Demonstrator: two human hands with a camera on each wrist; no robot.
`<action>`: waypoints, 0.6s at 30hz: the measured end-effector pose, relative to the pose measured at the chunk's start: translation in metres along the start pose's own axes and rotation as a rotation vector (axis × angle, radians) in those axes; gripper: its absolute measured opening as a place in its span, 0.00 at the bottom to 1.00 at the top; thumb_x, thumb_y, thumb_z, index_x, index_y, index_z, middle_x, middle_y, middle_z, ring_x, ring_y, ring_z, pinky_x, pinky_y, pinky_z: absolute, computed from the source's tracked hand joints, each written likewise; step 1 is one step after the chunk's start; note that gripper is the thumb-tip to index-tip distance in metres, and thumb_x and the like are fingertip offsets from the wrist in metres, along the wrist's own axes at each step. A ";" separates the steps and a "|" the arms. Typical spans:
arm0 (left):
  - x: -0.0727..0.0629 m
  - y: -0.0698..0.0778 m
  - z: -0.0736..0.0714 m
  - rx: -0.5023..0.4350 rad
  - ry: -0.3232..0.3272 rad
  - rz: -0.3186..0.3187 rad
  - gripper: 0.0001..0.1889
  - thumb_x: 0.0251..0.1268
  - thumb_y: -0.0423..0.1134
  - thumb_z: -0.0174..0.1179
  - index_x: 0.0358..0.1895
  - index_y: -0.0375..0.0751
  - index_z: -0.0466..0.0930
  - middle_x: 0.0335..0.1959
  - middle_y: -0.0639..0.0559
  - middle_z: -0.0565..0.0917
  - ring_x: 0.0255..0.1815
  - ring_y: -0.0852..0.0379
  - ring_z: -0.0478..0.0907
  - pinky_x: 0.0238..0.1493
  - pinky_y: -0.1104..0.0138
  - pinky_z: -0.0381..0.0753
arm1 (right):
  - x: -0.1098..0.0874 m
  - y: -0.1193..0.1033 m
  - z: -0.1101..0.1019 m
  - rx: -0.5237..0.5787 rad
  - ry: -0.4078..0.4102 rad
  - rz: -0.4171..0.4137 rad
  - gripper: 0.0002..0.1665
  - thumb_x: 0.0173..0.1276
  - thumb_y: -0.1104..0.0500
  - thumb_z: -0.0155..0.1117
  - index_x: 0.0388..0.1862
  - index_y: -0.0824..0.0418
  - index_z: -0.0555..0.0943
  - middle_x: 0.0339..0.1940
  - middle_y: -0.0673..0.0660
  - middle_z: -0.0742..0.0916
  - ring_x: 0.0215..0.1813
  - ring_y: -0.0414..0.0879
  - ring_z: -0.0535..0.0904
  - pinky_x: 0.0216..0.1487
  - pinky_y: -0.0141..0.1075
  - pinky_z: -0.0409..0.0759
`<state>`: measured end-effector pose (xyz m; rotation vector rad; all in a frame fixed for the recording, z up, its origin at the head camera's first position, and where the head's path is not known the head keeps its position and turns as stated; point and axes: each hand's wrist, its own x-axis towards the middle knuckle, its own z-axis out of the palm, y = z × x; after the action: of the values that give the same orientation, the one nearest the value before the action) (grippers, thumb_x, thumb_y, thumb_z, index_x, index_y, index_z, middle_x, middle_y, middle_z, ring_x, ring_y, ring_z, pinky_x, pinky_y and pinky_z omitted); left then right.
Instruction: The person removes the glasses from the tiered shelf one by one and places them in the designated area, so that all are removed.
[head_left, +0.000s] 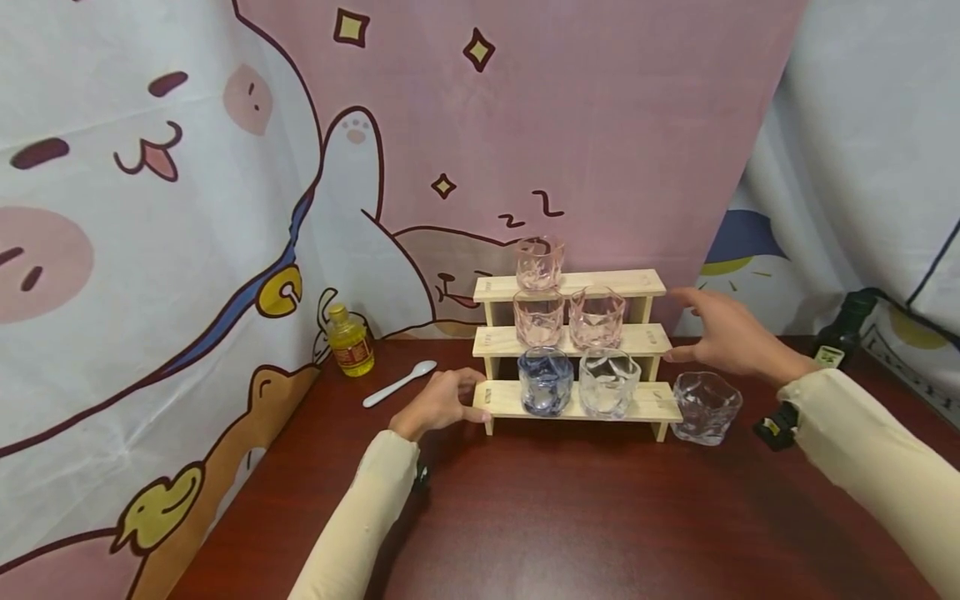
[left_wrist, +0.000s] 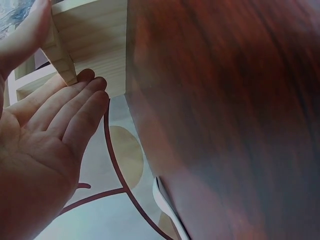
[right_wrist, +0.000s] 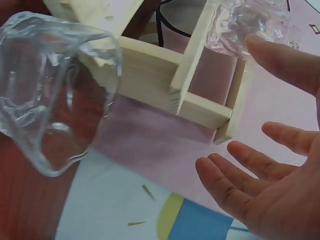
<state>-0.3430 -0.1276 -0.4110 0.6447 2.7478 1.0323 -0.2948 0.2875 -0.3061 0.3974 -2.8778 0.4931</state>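
A three-step wooden display stand (head_left: 654,400) stands on the table. My left hand (head_left: 441,402) is at the left end of its lowest step, with the thumb at the front edge and the fingers behind; in the left wrist view the board's end (left_wrist: 61,62) lies between them. My right hand (head_left: 727,333) is spread beside the stand's right end, holding nothing. A blue glass (head_left: 546,383) and a clear glass (head_left: 609,385) sit on the bottom step. Two pink glasses (head_left: 538,321) occupy the middle step, and one pink glass (head_left: 540,265) the top.
Another clear glass (head_left: 705,410) stands on the table at the stand's right, below my right hand. To the left are a white spoon (head_left: 400,384) and a yellow oil bottle (head_left: 350,343). A dark bottle (head_left: 846,327) is at the right, near the printed cloth backdrop (head_left: 622,150).
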 end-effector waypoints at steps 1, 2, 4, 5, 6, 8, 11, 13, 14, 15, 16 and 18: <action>0.000 0.000 -0.001 0.010 0.000 0.007 0.30 0.50 0.39 0.79 0.59 0.42 0.80 0.59 0.48 0.84 0.66 0.47 0.79 0.67 0.53 0.78 | 0.002 -0.003 -0.001 -0.008 0.007 -0.016 0.58 0.51 0.52 0.82 0.74 0.72 0.61 0.66 0.77 0.74 0.62 0.74 0.74 0.57 0.67 0.74; 0.000 0.000 -0.001 0.016 -0.001 0.011 0.30 0.50 0.39 0.79 0.59 0.42 0.80 0.59 0.48 0.84 0.65 0.47 0.79 0.66 0.53 0.78 | 0.004 -0.005 -0.002 -0.015 0.012 -0.032 0.57 0.51 0.53 0.82 0.73 0.72 0.62 0.66 0.77 0.74 0.61 0.73 0.74 0.57 0.67 0.74; 0.000 0.001 -0.002 0.032 -0.003 0.023 0.30 0.50 0.39 0.79 0.59 0.41 0.80 0.58 0.48 0.85 0.64 0.48 0.80 0.65 0.54 0.79 | 0.008 -0.010 -0.005 -0.022 0.020 -0.058 0.54 0.52 0.54 0.81 0.72 0.72 0.63 0.64 0.78 0.76 0.61 0.72 0.75 0.56 0.66 0.74; 0.001 0.001 -0.002 0.038 -0.003 0.027 0.30 0.50 0.39 0.79 0.59 0.41 0.80 0.58 0.47 0.85 0.64 0.48 0.80 0.65 0.54 0.79 | 0.010 -0.012 -0.006 -0.023 0.023 -0.068 0.53 0.53 0.54 0.80 0.72 0.72 0.64 0.63 0.78 0.76 0.60 0.72 0.75 0.55 0.66 0.74; 0.001 0.002 -0.002 0.043 -0.004 0.029 0.30 0.50 0.39 0.79 0.59 0.41 0.80 0.58 0.47 0.85 0.64 0.48 0.80 0.65 0.54 0.79 | 0.012 -0.014 -0.008 -0.025 0.025 -0.077 0.53 0.54 0.54 0.80 0.72 0.72 0.64 0.63 0.77 0.76 0.60 0.72 0.74 0.56 0.66 0.74; 0.001 0.002 -0.001 0.047 -0.005 0.028 0.30 0.50 0.39 0.79 0.59 0.41 0.80 0.58 0.47 0.85 0.64 0.48 0.80 0.65 0.54 0.79 | 0.016 -0.020 -0.011 -0.027 0.026 -0.084 0.52 0.55 0.54 0.79 0.73 0.71 0.64 0.63 0.77 0.76 0.62 0.71 0.73 0.57 0.66 0.73; 0.001 0.003 -0.001 0.051 -0.006 0.028 0.30 0.50 0.39 0.79 0.59 0.40 0.80 0.58 0.47 0.85 0.64 0.48 0.80 0.65 0.54 0.79 | 0.023 -0.028 -0.014 -0.032 0.028 -0.091 0.51 0.55 0.54 0.78 0.73 0.69 0.64 0.64 0.76 0.75 0.63 0.71 0.72 0.59 0.66 0.72; 0.001 0.003 -0.001 0.049 -0.006 0.031 0.30 0.50 0.39 0.79 0.59 0.40 0.80 0.57 0.47 0.85 0.64 0.48 0.80 0.65 0.54 0.79 | 0.028 -0.033 -0.016 -0.033 0.034 -0.097 0.50 0.56 0.55 0.78 0.73 0.69 0.65 0.65 0.75 0.75 0.64 0.71 0.71 0.61 0.66 0.71; 0.000 0.003 -0.001 0.045 -0.006 0.031 0.30 0.50 0.38 0.78 0.59 0.40 0.80 0.57 0.46 0.85 0.64 0.48 0.80 0.65 0.54 0.79 | 0.031 -0.036 -0.017 -0.034 0.038 -0.099 0.49 0.56 0.55 0.78 0.73 0.69 0.66 0.65 0.75 0.75 0.65 0.71 0.71 0.62 0.66 0.71; 0.000 0.003 -0.001 0.040 -0.006 0.031 0.30 0.50 0.38 0.78 0.59 0.40 0.80 0.57 0.46 0.85 0.64 0.48 0.80 0.65 0.54 0.79 | 0.033 -0.038 -0.018 -0.032 0.037 -0.099 0.49 0.56 0.55 0.78 0.73 0.68 0.66 0.64 0.75 0.76 0.65 0.71 0.71 0.62 0.66 0.70; 0.000 0.002 -0.002 0.032 -0.008 0.030 0.30 0.50 0.38 0.78 0.59 0.40 0.80 0.57 0.46 0.85 0.64 0.47 0.80 0.65 0.53 0.79 | 0.036 -0.041 -0.019 -0.025 0.035 -0.097 0.49 0.56 0.56 0.77 0.73 0.68 0.66 0.65 0.74 0.76 0.66 0.70 0.70 0.64 0.67 0.68; -0.001 0.001 -0.003 0.017 -0.009 0.028 0.29 0.50 0.37 0.78 0.58 0.40 0.80 0.57 0.46 0.85 0.63 0.47 0.80 0.64 0.53 0.79 | 0.042 -0.047 -0.021 -0.011 0.025 -0.098 0.48 0.57 0.56 0.77 0.73 0.68 0.66 0.66 0.74 0.75 0.67 0.71 0.69 0.66 0.67 0.66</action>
<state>-0.3425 -0.1285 -0.4081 0.6898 2.7505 1.0106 -0.3180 0.2427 -0.2631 0.5232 -2.8192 0.4615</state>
